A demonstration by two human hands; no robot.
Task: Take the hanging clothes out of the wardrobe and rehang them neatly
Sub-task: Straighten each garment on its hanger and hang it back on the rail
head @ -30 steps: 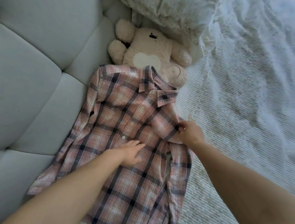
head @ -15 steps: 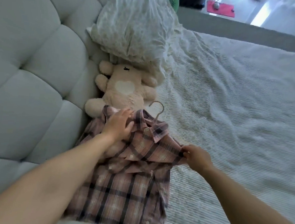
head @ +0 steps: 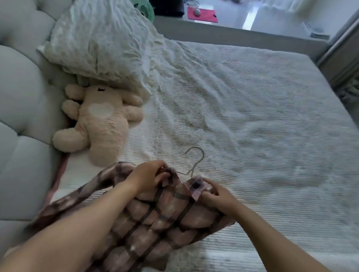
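Plaid shirt (head: 154, 219) lies on the bed (head: 261, 125) w/ a wire hanger (head: 194, 164) in the neck; only the hook & a bit of the shoulder wire show above the collar, rest is hidden under fabric. Left hand (head: 147, 177) has its grip clenched on the collar/shoulder fabric on the left side; right hand (head: 216, 195) pinches the collar tip on the right side, fingers curled on cloth. One sleeve trails off toward the headboard (head: 16, 101), blurred. Plush bear (head: 98, 118) & pillow (head: 100, 37) sit up-bed, apart from the shirt, not in the way. Step in hand looks like seating/squaring the shirt on the hanger before it goes back in the wardrobe (not in view). To do it well, IMO: keep the hook centred between the collar halves, pull both shoulders out evenly so seams sit on the hanger ends, flatten the collar, then lift by the hook rather than by the cloth so it doesn't slide off one side. Can't tell if the top button is done; fastening it would help hold the shirt on. Watch the trailing sleeve: it could snag or drag when lifted. Shirt body is bunched, so shake it straight once it's hanging.
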